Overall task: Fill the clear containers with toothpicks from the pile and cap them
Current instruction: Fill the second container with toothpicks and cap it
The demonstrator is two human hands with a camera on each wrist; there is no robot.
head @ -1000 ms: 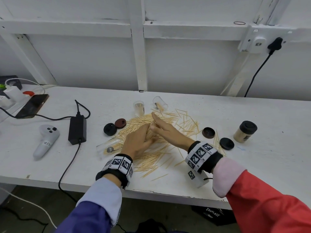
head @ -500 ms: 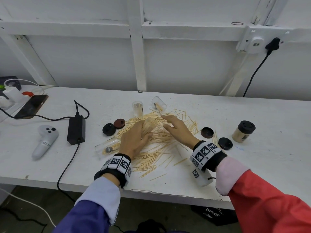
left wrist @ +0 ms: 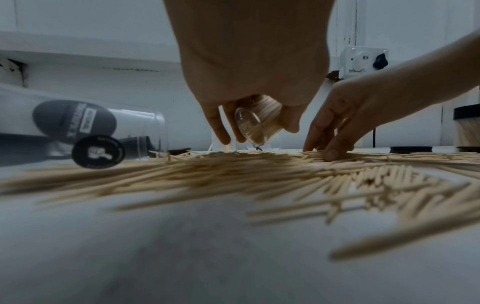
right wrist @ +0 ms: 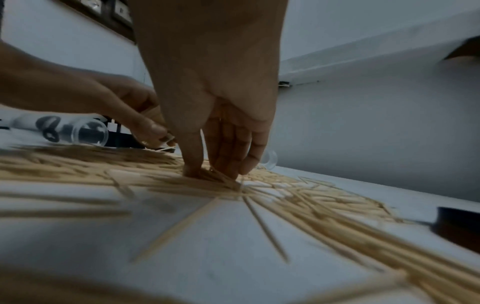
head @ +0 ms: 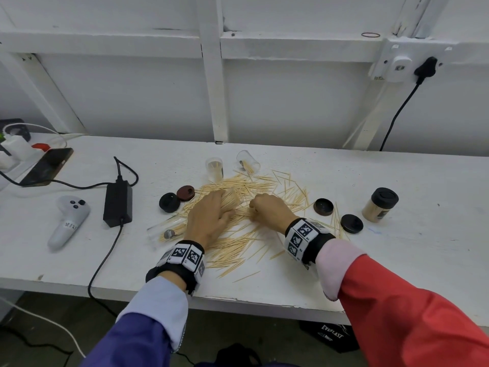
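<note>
Toothpicks (head: 238, 234) pinched by right hand (head: 270, 211); left hand (head: 209, 221) grips container (left wrist: 257, 121).

Makeshift workshop, white bench (head: 397, 260), wall socket (head: 402, 64), power adapter (head: 117, 202)

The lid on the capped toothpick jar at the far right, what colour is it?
Black; the lid shows best in the head view.

Head view is bright and evenly lit, soft shadows only, with wide-angle bending of the wall beams toward 10 and 2 o'clock. Both wrist views are dim and bluish, and the toothpicks (left wrist: 259, 181) toward 6 o'clock smear into blur.
</note>
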